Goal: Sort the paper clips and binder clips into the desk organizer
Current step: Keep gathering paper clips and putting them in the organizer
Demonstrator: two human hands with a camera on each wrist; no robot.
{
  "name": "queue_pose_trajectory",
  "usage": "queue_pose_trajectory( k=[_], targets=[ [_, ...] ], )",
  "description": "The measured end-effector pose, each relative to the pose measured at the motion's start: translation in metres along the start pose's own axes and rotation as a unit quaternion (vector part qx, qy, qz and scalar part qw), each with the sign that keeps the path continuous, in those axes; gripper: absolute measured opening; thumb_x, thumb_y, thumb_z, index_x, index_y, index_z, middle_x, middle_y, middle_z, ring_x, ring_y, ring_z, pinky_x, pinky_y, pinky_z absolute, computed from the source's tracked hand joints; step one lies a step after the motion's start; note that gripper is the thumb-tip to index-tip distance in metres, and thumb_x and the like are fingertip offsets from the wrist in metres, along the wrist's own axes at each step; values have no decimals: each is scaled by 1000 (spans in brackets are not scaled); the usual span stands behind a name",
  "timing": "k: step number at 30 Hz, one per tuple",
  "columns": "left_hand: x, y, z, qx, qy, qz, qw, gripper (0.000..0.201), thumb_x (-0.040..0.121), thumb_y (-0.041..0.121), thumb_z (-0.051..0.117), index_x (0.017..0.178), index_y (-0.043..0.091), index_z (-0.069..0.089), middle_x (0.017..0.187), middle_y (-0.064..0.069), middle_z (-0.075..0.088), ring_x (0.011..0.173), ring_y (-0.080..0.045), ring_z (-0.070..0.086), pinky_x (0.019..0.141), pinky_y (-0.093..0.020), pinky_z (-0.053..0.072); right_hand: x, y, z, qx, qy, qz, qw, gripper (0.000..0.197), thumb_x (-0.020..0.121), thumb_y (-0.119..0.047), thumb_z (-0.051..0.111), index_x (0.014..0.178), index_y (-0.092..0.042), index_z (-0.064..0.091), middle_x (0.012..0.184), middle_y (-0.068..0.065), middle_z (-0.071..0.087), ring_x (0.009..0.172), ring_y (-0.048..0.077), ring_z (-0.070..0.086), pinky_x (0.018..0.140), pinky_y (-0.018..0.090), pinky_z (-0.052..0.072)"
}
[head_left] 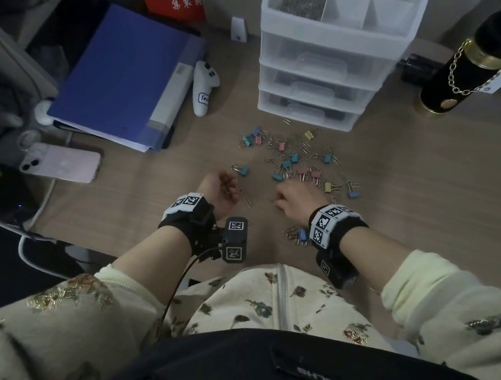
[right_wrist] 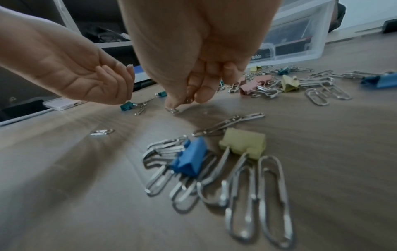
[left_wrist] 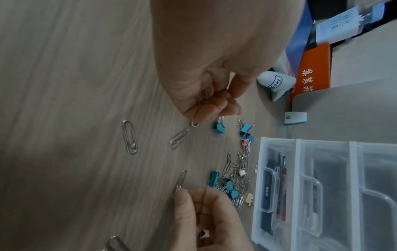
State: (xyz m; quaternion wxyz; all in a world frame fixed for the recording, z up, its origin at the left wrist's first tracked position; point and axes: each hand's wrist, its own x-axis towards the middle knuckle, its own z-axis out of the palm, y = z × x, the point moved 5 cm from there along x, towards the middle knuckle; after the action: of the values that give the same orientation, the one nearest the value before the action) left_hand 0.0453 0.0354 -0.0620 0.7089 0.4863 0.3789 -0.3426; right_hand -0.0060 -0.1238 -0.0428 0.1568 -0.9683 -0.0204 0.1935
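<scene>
Fingertips of the right hand (right_wrist: 189, 95) pinch one paper clip (right_wrist: 173, 110) off the desk, well short of the organizer (head_left: 336, 56) — left hand (left_wrist: 206, 95) beside it, curled round gathered clips.

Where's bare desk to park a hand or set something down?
Bare wooden desk lies right of the scattered clip pile, below the black-and-gold cylinder. Another free strip sits between the pink phone and the left hand. It is crowded between the clear drawer organizer and the right hand.
</scene>
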Motion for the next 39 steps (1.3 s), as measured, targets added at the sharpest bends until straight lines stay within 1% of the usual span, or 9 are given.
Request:
queue_pose_trajectory(
  k=[5, 9, 13, 16, 21, 26, 30, 33, 39],
  targets=[
    [-1, 4, 1, 2, 5, 6, 1000, 31, 95, 17, 35, 67, 12, 48, 39, 2, 47, 31, -9, 35, 39, -16, 27, 6, -14, -3, -2, 21, -16, 1000, 15, 92, -27, 55, 101, -15, 57, 104, 3, 63, 95, 26, 60, 76, 37, 50],
    [-2, 7, -1, -17, 2, 16, 1000, 31, 95, 17, 35, 68, 11, 48, 42, 1, 46, 42, -10, 32, 41, -20, 27, 9, -14, 4, -7, -2, 20, 1000, 19, 93, -25, 55, 105, -11, 55, 108, 6, 59, 98, 29, 59, 77, 39, 50],
    [0, 10, -6, -32, 24, 25, 999, 31, 96, 19, 36, 69, 11, 49, 56, 1, 43, 49, -10, 30, 45, -21, 27, 11, -17, 8, -32, -18, 10, 999, 14, 92, -17, 54, 104, -10, 56, 110, 8, 55, 101, 29, 57, 80, 41, 50],
    [4, 11, -10, -49, 41, 42, 997, 31, 97, 20, 36, 70, 12, 49, 57, 2, 42, 41, -9, 32, 45, -21, 27, 13, -22, 10, -60, -25, 1, 998, 17, 89, -13, 55, 106, -9, 55, 112, 9, 52, 104, 29, 54, 76, 38, 46],
    [7, 19, -19, -92, 72, 80, 990, 33, 97, 19, 32, 65, 14, 43, 31, 7, 37, 24, -7, 27, 38, -17, 24, 15, -34, 6, -57, -25, -16, 998, 16, 94, -14, 49, 109, -8, 51, 113, 10, 53, 100, 30, 56, 67, 34, 38],
    [9, 19, -24, -102, 76, 85, 988, 34, 96, 19, 31, 64, 14, 42, 44, 4, 37, 24, -7, 27, 35, -13, 24, 16, -49, 6, 43, -28, -15, 999, 16, 94, -14, 48, 109, -10, 49, 112, 11, 57, 98, 31, 58, 77, 41, 49],
    [9, 16, -25, -97, 74, 78, 989, 36, 97, 19, 31, 64, 13, 42, 51, 3, 36, 24, -8, 27, 37, -15, 24, 15, -53, 11, 29, -54, -4, 998, 30, 94, -18, 51, 122, -8, 44, 116, 15, 57, 102, 34, 58, 78, 42, 48],
    [6, 16, -25, -100, 78, 72, 989, 37, 99, 20, 31, 64, 13, 43, 60, 1, 32, 23, -8, 27, 42, -21, 24, 17, -55, 15, 2, -71, -12, 997, 24, 95, -18, 50, 117, -8, 49, 115, 13, 55, 104, 32, 56, 80, 42, 47],
    [2, 16, -26, -107, 87, 73, 988, 38, 99, 20, 31, 63, 12, 43, 47, 2, 35, 23, -8, 27, 43, -22, 23, 18, -59, 19, -43, -91, -30, 994, 20, 93, -15, 51, 113, -9, 53, 114, 12, 51, 104, 33, 55, 81, 42, 47]
  ],
)
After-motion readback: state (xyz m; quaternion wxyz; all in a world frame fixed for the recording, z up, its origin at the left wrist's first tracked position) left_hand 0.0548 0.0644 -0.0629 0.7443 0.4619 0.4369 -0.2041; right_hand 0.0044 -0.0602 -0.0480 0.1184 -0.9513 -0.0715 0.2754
